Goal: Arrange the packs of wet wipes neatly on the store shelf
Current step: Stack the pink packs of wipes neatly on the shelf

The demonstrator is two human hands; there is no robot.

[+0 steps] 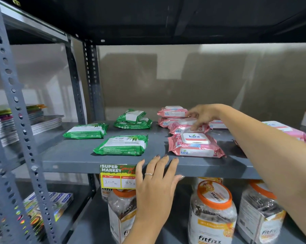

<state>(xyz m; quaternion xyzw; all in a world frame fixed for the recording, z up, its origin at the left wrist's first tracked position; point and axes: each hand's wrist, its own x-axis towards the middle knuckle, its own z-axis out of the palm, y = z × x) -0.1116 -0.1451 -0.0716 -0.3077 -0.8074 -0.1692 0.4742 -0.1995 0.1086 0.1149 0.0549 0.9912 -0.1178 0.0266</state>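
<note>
Two product groups on grey metal shelf [75, 155]. Green wet-wipe packs to the left: one flat at front [121, 144], one flat further left [86, 131], two stacked askew at rear [133, 120]. Pink Kara wet-wipe packs to the right: one flat at front edge [195, 146], white lid up; second pack [187, 128] just behind, tilted against it; stack of two at rear [172, 117]; further pink packs [287, 131] lying right of the forearm, partly hidden.

Right hand [204, 115] reached over the shelf, fingers spread and curled downward, fingertips [194, 128] touching the tilted pink pack; not closed around it. Left hand [155, 182] flat and open against shelf front edge, fingers apart, ring on one finger, nothing gripped.

Supermarket price tag [117, 176] hanging from shelf edge, just left of left hand, partly covered by it. Orange-lidded Fitfizz jars [212, 212] on lower shelf. Stacked books [34, 120] on neighbouring unit at left.
</note>
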